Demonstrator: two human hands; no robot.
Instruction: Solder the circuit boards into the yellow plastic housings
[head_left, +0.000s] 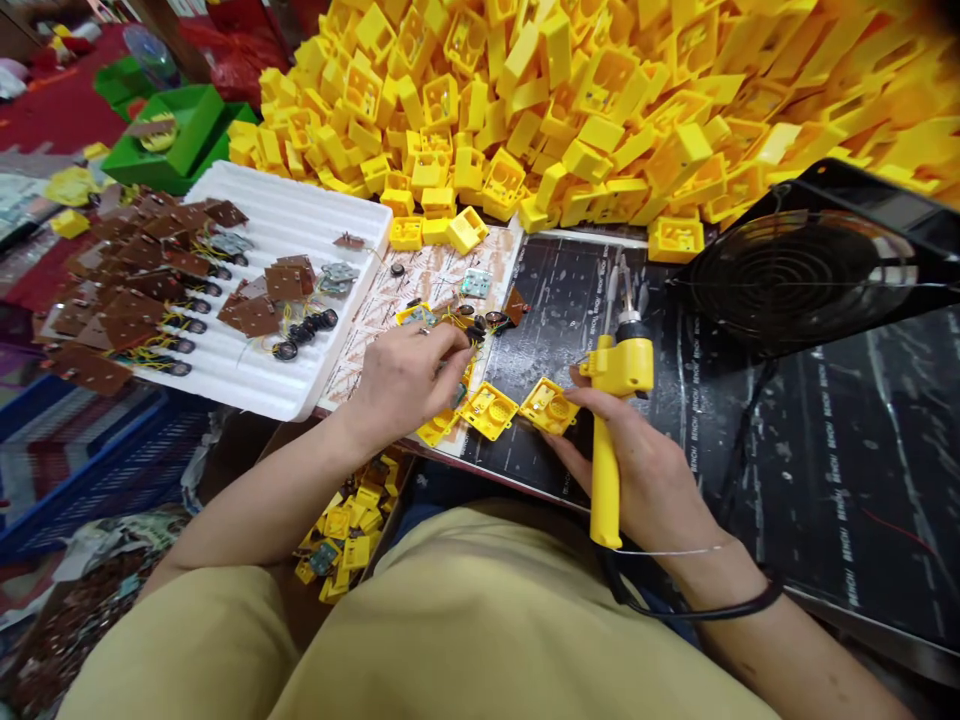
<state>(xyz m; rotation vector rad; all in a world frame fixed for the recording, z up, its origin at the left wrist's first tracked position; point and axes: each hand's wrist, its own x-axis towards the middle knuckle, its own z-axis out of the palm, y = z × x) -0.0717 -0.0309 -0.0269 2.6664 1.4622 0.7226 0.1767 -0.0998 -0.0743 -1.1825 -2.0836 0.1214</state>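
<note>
My right hand (637, 465) is closed round the handle of a yellow soldering gun (615, 400), its tip pointing away over the black mat (825, 450). Its fingers also touch a yellow square casing (550, 405) lying on the mat. My left hand (409, 375) is curled, fingertips pinching at small black round parts and wires (476, 325) above two more yellow casings (489, 410). What exactly the fingers hold is too small to name.
A huge heap of yellow plastic casings (600, 100) fills the back. A white tray (300, 225) at left carries brown circuit boards with wires. A black fan (802, 275) stands at right. Green bins (172, 135) sit far left. More yellow parts (352, 525) lie below the table edge.
</note>
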